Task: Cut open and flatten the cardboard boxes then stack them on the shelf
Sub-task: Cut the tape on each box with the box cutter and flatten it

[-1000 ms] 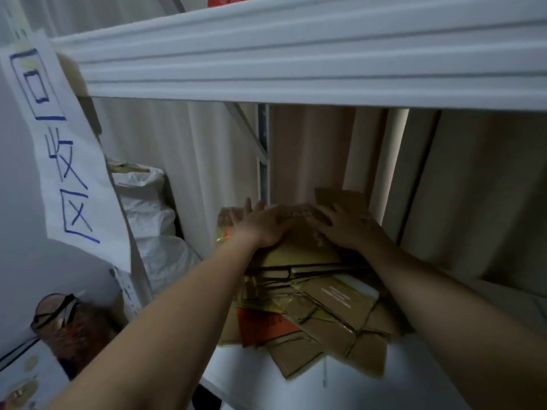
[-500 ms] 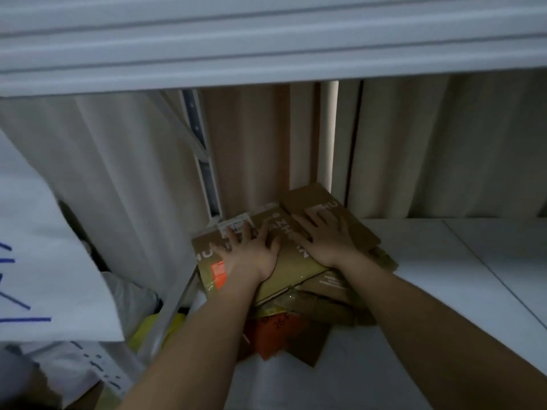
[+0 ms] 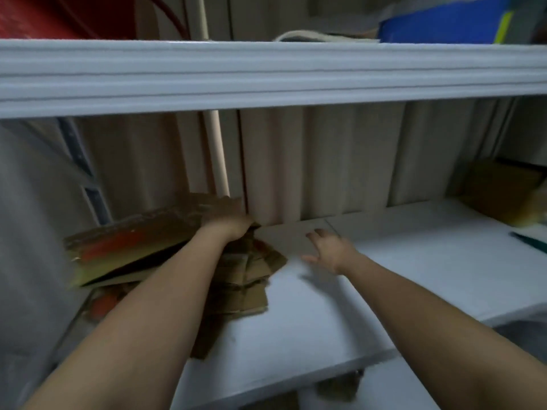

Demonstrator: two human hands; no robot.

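Observation:
A pile of flattened cardboard [image 3: 248, 279] lies at the left end of the white shelf [image 3: 384, 279]. The top sheet [image 3: 133, 241], brown with red and yellow print, sits tilted, its near left edge raised off the pile. My left hand [image 3: 229, 224] is at that sheet's far right corner against the curtain, fingers curled over its edge. My right hand [image 3: 328, 251] hovers just above the bare shelf to the right of the pile, fingers spread, holding nothing. The image is blurred by motion.
The upper shelf's white beam [image 3: 266, 75] runs low across the view, with red and blue items on top. A beige curtain [image 3: 325, 161] backs the shelf. A brown box [image 3: 500, 190] and a teal object [image 3: 529, 241] sit at the far right.
My right hand has left the cardboard and moved right over the bare shelf. The left hand slid to the sheet's far corner, and the top sheet tilted up. The view swung right.

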